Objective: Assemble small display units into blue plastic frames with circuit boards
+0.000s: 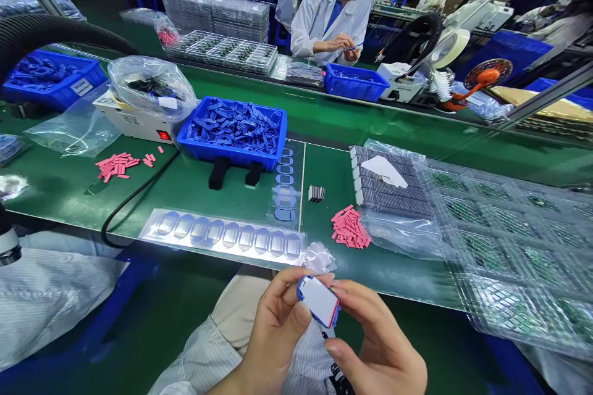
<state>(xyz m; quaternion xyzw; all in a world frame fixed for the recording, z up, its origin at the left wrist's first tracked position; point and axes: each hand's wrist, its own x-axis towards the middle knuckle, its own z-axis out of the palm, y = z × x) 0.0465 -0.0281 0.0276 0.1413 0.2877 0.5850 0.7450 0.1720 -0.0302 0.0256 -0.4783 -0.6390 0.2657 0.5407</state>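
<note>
A small blue plastic case (303,284) with a white flat piece (319,299) in it is held tilted in front of me, above my lap. Along its lower right side runs a thin pink-red strip (333,315). My left hand (278,321) is closed on the case, thumb on the near left side and fingers behind. The fingers of my right hand (380,333) curl against the right upper edge of the case, while its thumb stays a little below. A crumpled clear plastic film (319,257) lies on the bench edge just beyond the case.
On the green bench (222,197) stands a blue bin (185,139) full of blue plastic parts. Pink strips (351,227) lie near a dark slatted tray (393,191). A sheet of oval films (222,236) borders the front edge. Clear trays (509,247) fill the right. A co-worker (333,12) sits opposite.
</note>
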